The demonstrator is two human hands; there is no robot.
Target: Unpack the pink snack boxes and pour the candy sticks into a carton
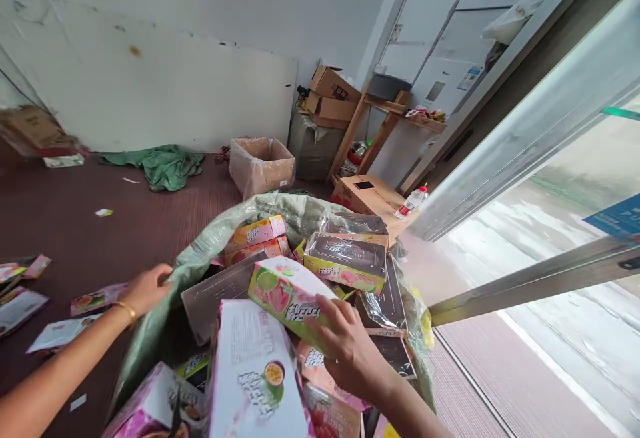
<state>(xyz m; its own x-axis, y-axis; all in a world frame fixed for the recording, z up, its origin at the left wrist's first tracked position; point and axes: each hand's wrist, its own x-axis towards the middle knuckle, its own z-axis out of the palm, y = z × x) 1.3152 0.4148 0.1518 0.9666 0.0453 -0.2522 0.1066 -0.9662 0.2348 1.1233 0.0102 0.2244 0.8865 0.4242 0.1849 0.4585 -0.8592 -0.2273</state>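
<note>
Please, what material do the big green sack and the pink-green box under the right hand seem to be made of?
The green sack looks like woven plastic: a fine weave shows, with a dull sheen and soft folds where the left hand grips its rim. The pink-green box under the right hand seems to be printed cardboard, glossy, with sharp flat edges; possibly a thin film covers it.

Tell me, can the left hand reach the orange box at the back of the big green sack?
Probably yes. The left hand grips the green sack at its rim, and the orange box lies uncovered on top of the pile, with nothing between them. It would have to let go of the rim first.
</note>
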